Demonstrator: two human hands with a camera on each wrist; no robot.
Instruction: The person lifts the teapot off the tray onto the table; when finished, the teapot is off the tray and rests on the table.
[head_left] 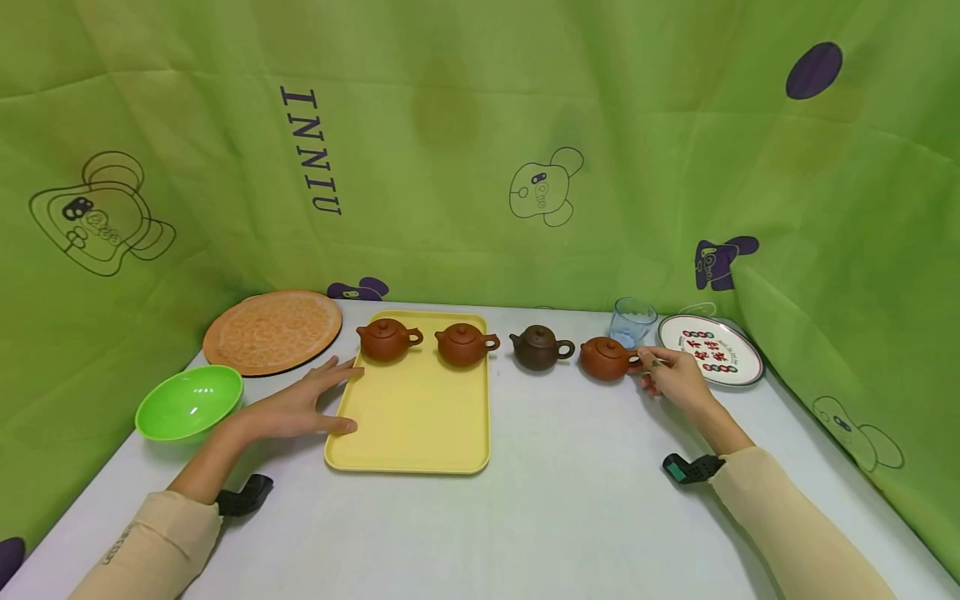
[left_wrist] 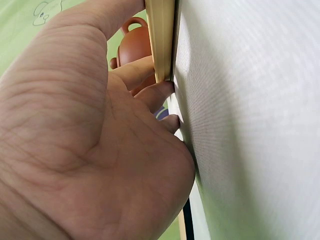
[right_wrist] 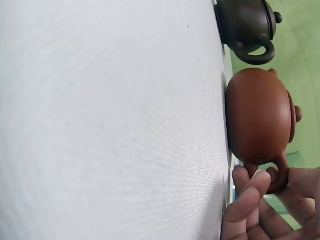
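Note:
My right hand (head_left: 673,377) pinches the handle of a reddish-brown teapot (head_left: 604,360), fingertips and thumb around the loop in the right wrist view. The teapot stands upright, right of a dark brown teapot (head_left: 537,350). With fingers spread and fairly straight, my left hand (head_left: 296,406) touches the left edge of a yellow tray (head_left: 412,425). Two more reddish-brown teapots, one at the back left (head_left: 384,341) and one at the back right (head_left: 462,346), sit on that tray, spouts to the left. In the left wrist view, part of a teapot (left_wrist: 136,47) shows behind the fingers.
A bright green bowl (head_left: 187,404) stands at the left, beside my left forearm. Behind it lies a round orange-brown mat (head_left: 273,332). A blue-tinted glass (head_left: 632,321) is behind the held teapot, and a white plate with red characters (head_left: 738,367) lies right of it.

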